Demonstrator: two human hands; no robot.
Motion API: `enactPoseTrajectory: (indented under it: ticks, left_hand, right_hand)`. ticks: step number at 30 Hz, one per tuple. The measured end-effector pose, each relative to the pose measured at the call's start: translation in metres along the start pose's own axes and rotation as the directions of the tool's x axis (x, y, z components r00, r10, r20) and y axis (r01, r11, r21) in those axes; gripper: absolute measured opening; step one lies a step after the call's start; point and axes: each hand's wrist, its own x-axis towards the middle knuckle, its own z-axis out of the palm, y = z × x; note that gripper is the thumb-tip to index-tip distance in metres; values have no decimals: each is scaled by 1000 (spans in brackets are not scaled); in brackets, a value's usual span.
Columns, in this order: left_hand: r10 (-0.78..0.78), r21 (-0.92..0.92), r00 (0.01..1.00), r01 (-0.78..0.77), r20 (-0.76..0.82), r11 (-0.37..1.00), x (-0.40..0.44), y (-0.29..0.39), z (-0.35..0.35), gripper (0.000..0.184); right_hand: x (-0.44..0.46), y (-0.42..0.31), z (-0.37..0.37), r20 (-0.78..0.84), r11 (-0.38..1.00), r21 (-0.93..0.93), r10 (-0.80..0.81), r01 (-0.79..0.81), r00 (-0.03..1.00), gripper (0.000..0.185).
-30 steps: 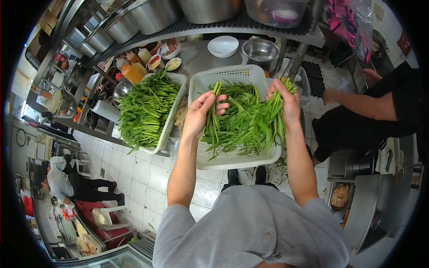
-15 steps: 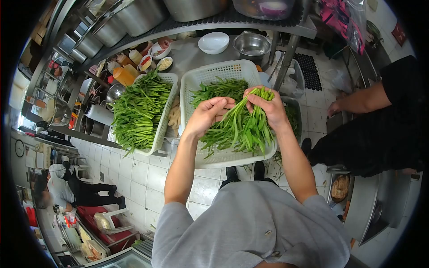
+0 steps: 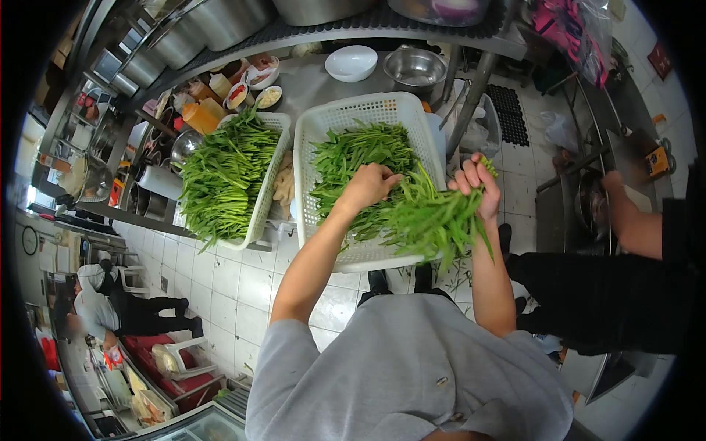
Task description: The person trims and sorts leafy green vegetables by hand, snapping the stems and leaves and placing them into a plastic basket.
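Observation:
My right hand point(image 3: 478, 185) is closed around a bunch of leafy green stalks point(image 3: 445, 220), the leaves hanging down and to the left, over the right edge of a white perforated basket point(image 3: 342, 110). Inside that basket lies a pile of the same greens point(image 3: 360, 151). My left hand point(image 3: 371, 185) is over the pile, its fingers curled and pinched on some green stalks; the fingertips are partly hidden. To the left, a second white basket point(image 3: 278, 173) is heaped with long greens point(image 3: 232, 176), the cut stems pointing right.
A white bowl point(image 3: 351, 64) and a metal bowl point(image 3: 415, 68) stand behind the baskets, under a shelf with metal pots point(image 3: 232, 26). Sauce bottles point(image 3: 198, 117) are at the back left. A co-worker's arm point(image 3: 636, 220) is at the right; another person point(image 3: 110, 301) is far left.
My right hand has moved right and slightly down with its bunch. My left hand has moved right, onto the pile in the basket. The co-worker's arm has shifted right and lower.

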Motion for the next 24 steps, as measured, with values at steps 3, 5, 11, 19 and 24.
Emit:
enactPoseTrajectory:
  ticks: [3,5,11,19,24]
  left_hand:
    - [-46,-189,992,67,114,980,1,12,5,39]
    - [-47,-262,980,97,193,960,8,7,7,43]
    - [287,-509,899,-85,332,856,-13,47,-4,44]
    - [413,-701,911,-292,3,650,-38,74,-30,28]
    - [444,-490,876,-476,-189,730,-63,93,-74,22]
  right_hand:
    - [-11,-7,-17,218,992,124,-53,27,974,17]
    - [-15,-9,-24,323,978,202,-113,49,939,18]
    - [-19,-13,-28,330,980,187,-125,64,936,16]
    - [-14,-14,-7,155,997,-62,-26,36,988,23]
    - [-5,-28,45,-18,869,-494,32,-37,999,24]
